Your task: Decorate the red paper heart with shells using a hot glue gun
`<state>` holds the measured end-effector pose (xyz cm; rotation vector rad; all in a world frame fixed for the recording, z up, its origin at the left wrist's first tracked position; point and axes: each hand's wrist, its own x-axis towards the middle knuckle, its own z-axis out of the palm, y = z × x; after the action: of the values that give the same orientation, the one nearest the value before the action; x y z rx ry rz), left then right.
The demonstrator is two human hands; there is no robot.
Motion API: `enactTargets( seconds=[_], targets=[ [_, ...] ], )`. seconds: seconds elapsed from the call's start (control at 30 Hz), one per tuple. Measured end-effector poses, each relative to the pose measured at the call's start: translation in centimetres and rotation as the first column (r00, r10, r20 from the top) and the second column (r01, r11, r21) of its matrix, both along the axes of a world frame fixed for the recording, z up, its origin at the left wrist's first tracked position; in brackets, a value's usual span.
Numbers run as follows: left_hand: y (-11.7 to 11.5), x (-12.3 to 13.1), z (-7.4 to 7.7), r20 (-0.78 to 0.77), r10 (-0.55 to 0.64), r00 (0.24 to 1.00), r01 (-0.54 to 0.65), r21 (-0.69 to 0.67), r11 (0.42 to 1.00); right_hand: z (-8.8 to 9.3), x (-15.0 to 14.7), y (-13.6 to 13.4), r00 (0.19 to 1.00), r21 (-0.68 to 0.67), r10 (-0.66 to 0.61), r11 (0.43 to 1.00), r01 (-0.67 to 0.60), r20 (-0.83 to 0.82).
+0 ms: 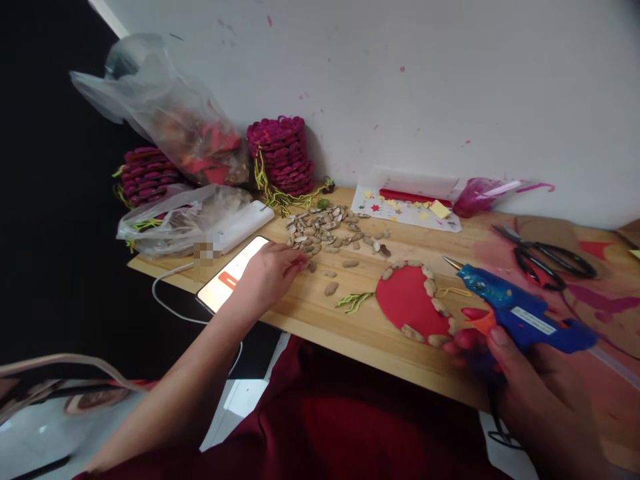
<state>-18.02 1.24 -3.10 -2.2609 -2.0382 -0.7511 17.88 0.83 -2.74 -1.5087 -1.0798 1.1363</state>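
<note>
In the head view, the glue gun (515, 310) is gripped by the right hand (530, 383), its handle wrapped by curled fingers, its nozzle pointed over the red piece (410, 300). Over at the peanuts (325, 230), the pile's near edge is reached by the left hand (270, 277)! Loose nuts lie just beside its fingertips; whether one is pinched there cannot be told. The red piece, partly rimmed with nuts, is placed between both hands.

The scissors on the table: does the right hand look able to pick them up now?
Probably not directly: the right hand is occupied, holding the blue glue gun, though nothing seems to cover the scissors.
</note>
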Motion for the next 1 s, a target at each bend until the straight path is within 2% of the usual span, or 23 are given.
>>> enactTargets(
  seconds=[0.1,0.4,0.53,0.7,0.83,1.0],
  targets=[
    [-0.2,0.5,-0.1,-0.038,0.009,0.999,-0.010,-0.020,1.000,0.0,0.1,0.2,0.998,-0.053,0.027,0.998,-0.024,0.055],
    [-0.8,0.4,0.8,0.001,-0.026,1.000,0.026,-0.036,0.999,0.9,0.2,0.9,0.974,0.029,-0.030,0.999,0.024,0.225],
    [-0.4,1.8,0.9,0.027,-0.055,0.998,0.054,0.015,0.998,0.8,0.2,1.4,0.973,0.034,-0.041,0.999,0.034,0.225],
    [0.9,3.3,-0.1,-0.016,-0.174,0.985,0.174,-0.007,0.985,0.0,0.7,1.6,0.972,0.060,-0.082,0.996,0.070,0.221],
    [1.3,3.6,-0.7,0.000,-0.209,0.978,0.209,-0.022,0.978,-0.4,1.0,1.5,0.976,0.087,-0.086,0.994,0.070,0.198],
    [1.3,3.8,-0.1,0.049,-0.215,0.975,0.214,0.037,0.976,-0.4,1.0,1.3,0.981,0.093,-0.103,0.992,0.088,0.164]
  ],
)
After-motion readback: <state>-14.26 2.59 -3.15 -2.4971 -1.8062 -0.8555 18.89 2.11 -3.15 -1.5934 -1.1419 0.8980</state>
